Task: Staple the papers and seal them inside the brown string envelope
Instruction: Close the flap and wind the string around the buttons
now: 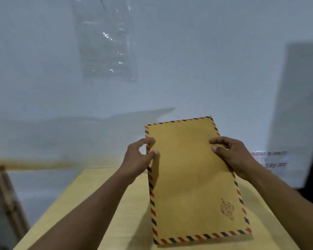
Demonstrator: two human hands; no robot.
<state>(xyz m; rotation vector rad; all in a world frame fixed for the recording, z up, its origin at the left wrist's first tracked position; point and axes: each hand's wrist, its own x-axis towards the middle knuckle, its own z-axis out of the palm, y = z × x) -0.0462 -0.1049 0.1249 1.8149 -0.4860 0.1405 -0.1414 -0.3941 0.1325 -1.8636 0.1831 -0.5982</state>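
The left hand (140, 156) is pinching the left edge of the brown paper envelope with red-and-blue striped border (192, 177); the right hand (231, 156) is gripping its right edge, fingers closed on it, above the pale wooden bench (116, 204). Judging by this, the envelope is being handled plain face up; next, turning it to reach the string flap.

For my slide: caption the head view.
Both hands, left and right, hold a brown envelope upright over the table.

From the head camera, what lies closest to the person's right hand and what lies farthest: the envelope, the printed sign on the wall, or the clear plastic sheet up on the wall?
From the right hand:
1. Envelope: held in that hand, in front of the person.
2. Printed sign: low on the wall, just to the right.
3. Plastic sheet: high on the wall, up and to the left.
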